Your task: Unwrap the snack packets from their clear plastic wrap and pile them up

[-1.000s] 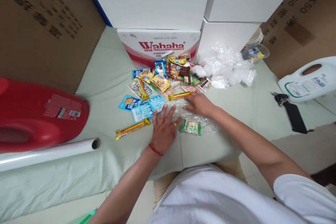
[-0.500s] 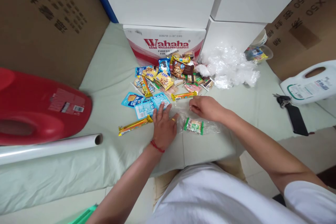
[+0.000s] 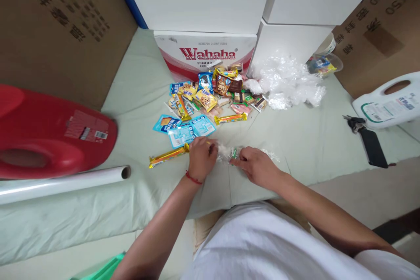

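Note:
A clear plastic bag (image 3: 223, 152) lies gathered between my two hands. My left hand (image 3: 201, 157), with a red string on its wrist, is closed on the bag's left end. My right hand (image 3: 259, 167) pinches a small green-edged wrapped snack (image 3: 235, 153) that lies against the plastic; much of the snack is hidden by my fingers. Whether it is inside the bag I cannot tell. Touching or just beside my left hand is a yellow snack stick (image 3: 169, 156). Pale blue packets (image 3: 192, 131) lie just beyond that hand.
A heap of wrapped snacks (image 3: 210, 92) rests against the Wahaha carton (image 3: 210, 50). Crumpled clear bags (image 3: 285, 81) are piled to its right. A red jug (image 3: 55, 135) and a white roll (image 3: 65, 184) stand left; a white bottle (image 3: 387, 100) and black phone (image 3: 372, 146) lie right.
My right hand has moved down toward me onto the green-edged snack. My left hand has curled from spread fingers to a closed grip, and the bag is now bunched up.

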Demonstrator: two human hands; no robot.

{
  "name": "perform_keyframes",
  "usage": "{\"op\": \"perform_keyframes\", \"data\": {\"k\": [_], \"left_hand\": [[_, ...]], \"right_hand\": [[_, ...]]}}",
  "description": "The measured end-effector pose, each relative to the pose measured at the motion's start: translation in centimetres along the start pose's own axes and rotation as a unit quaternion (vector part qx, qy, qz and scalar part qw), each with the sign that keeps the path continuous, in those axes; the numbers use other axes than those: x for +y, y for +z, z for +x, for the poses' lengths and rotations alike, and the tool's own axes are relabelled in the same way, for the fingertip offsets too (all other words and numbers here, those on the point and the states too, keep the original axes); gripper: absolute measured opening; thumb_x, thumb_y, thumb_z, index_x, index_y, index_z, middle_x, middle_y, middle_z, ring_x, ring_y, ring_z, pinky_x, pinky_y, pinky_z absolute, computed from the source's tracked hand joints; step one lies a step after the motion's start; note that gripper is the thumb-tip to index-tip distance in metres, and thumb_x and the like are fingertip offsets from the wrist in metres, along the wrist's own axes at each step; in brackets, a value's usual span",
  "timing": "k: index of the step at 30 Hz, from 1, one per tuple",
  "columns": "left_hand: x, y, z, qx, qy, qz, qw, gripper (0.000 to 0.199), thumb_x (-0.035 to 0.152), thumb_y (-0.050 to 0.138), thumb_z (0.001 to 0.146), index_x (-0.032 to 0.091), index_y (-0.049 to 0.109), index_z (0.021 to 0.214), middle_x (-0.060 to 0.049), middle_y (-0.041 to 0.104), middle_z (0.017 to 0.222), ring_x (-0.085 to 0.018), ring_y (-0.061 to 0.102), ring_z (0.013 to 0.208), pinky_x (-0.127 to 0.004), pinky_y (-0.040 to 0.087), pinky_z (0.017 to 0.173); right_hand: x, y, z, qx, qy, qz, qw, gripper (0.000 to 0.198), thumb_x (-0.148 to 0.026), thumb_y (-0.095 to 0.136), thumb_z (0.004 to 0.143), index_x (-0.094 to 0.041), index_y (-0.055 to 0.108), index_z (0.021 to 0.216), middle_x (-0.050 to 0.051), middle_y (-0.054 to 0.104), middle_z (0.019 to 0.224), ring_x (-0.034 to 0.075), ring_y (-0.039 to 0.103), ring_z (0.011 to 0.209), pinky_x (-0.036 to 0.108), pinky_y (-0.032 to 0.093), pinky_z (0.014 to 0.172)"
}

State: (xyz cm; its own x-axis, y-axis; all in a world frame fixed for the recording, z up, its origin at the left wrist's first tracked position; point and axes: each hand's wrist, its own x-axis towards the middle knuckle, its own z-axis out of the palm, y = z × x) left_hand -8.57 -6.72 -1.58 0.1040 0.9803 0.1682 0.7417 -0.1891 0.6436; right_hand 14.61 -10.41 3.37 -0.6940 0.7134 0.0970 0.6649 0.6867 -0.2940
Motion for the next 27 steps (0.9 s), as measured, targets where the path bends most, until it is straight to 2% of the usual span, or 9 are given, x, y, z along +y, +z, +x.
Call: {"op": "perform_keyframes", "data": {"k": [5, 7, 9, 11, 14, 17, 20, 23, 27], "left_hand": [[-0.3, -1.7, -0.6, 0.037, -0.079, -0.152, 0.985, 0.019, 0.029, 0.052, 0.085, 0.021, 0.068, 0.08, -0.005, 0.068, 0.083, -0.022, 0.063, 0.084, -0.038, 0.053, 0.081], [0.1, -2.0, -1.1, 0.033, -0.158, -0.234, 0.959, 0.022, 0.036, 0.049, 0.091, 0.021, 0.066, 0.09, -0.005, 0.068, 0.09, -0.02, 0.065, 0.081, -0.034, 0.054, 0.071], [1.0, -2.0, -1.6, 0.014, -0.216, -0.289, 0.932, 0.036, 0.047, 0.044, 0.098, 0.021, 0.062, 0.116, -0.007, 0.068, 0.104, -0.02, 0.068, 0.082, -0.034, 0.056, 0.067], [2.3, -1.6, -2.0, 0.019, -0.212, -0.271, 0.939, 0.058, 0.058, 0.047, 0.098, 0.02, 0.048, 0.143, -0.013, 0.066, 0.121, -0.023, 0.07, 0.092, -0.041, 0.059, 0.078], [4.1, -0.8, -2.3, 0.062, -0.149, -0.16, 0.974, 0.095, 0.061, 0.071, 0.084, 0.018, 0.031, 0.16, -0.02, 0.052, 0.148, -0.034, 0.06, 0.126, -0.051, 0.05, 0.106], [4.5, -0.4, -2.2, 0.061, -0.17, -0.091, 0.979, 0.11, 0.048, 0.084, 0.072, 0.016, 0.029, 0.162, -0.022, 0.053, 0.149, -0.037, 0.06, 0.128, -0.05, 0.052, 0.104], [3.3, -1.1, -2.1, -0.024, -0.224, -0.068, 0.972, 0.074, 0.034, 0.076, 0.075, 0.015, 0.056, 0.144, -0.011, 0.073, 0.108, -0.028, 0.071, 0.092, -0.04, 0.056, 0.083], [2.1, -2.2, -2.0, -0.093, -0.236, -0.097, 0.962, 0.025, 0.033, 0.066, 0.079, 0.019, 0.074, 0.099, -0.002, 0.071, 0.076, -0.021, 0.067, 0.072, -0.032, 0.051, 0.071], [2.9, -3.0, -1.9, -0.042, -0.217, -0.151, 0.964, 0.015, 0.035, 0.067, 0.078, 0.021, 0.07, 0.081, 0.0, 0.068, 0.073, -0.018, 0.063, 0.069, -0.03, 0.049, 0.066]], "right_hand": [[-0.5, -0.3, -0.1, -0.006, 0.018, 0.037, 0.999, 0.032, -0.016, 0.056, 0.101, -0.027, 0.073, 0.127, 0.006, 0.059, 0.097, 0.02, 0.05, 0.087, 0.032, 0.033, 0.075], [-0.8, -0.4, 0.0, -0.011, 0.025, 0.032, 0.999, 0.028, -0.019, 0.057, 0.102, -0.027, 0.074, 0.124, 0.007, 0.058, 0.096, 0.02, 0.049, 0.087, 0.032, 0.031, 0.075], [-1.2, -0.5, 0.1, -0.017, 0.035, 0.014, 0.999, 0.024, -0.021, 0.057, 0.103, -0.027, 0.075, 0.119, 0.007, 0.058, 0.096, 0.021, 0.047, 0.087, 0.033, 0.03, 0.075], [-1.6, -0.4, 0.2, -0.025, 0.045, -0.005, 0.999, 0.023, -0.022, 0.057, 0.104, -0.027, 0.075, 0.116, 0.007, 0.057, 0.095, 0.021, 0.046, 0.088, 0.033, 0.029, 0.074], [-1.9, -0.3, 0.2, -0.034, 0.053, -0.022, 0.998, 0.023, -0.024, 0.054, 0.105, -0.026, 0.074, 0.116, 0.008, 0.058, 0.096, 0.022, 0.046, 0.09, 0.034, 0.03, 0.075], [-1.8, -0.2, 0.0, -0.032, 0.06, -0.006, 0.998, 0.025, -0.023, 0.053, 0.105, -0.025, 0.072, 0.122, 0.008, 0.058, 0.098, 0.023, 0.048, 0.091, 0.034, 0.035, 0.078], [-1.4, -0.4, -0.7, 0.013, 0.048, 0.065, 0.997, 0.035, -0.024, 0.054, 0.104, -0.019, 0.062, 0.137, 0.012, 0.06, 0.107, 0.025, 0.052, 0.097, 0.037, 0.043, 0.085], [-0.9, -0.5, -1.8, 0.069, 0.043, 0.122, 0.989, 0.036, -0.025, 0.052, 0.104, -0.013, 0.059, 0.138, 0.018, 0.06, 0.118, 0.027, 0.054, 0.105, 0.04, 0.049, 0.091], [-0.8, -0.2, -2.7, 0.072, 0.067, 0.097, 0.99, 0.032, -0.018, 0.05, 0.103, -0.017, 0.065, 0.132, 0.017, 0.062, 0.125, 0.026, 0.054, 0.1, 0.043, 0.05, 0.09]]}}
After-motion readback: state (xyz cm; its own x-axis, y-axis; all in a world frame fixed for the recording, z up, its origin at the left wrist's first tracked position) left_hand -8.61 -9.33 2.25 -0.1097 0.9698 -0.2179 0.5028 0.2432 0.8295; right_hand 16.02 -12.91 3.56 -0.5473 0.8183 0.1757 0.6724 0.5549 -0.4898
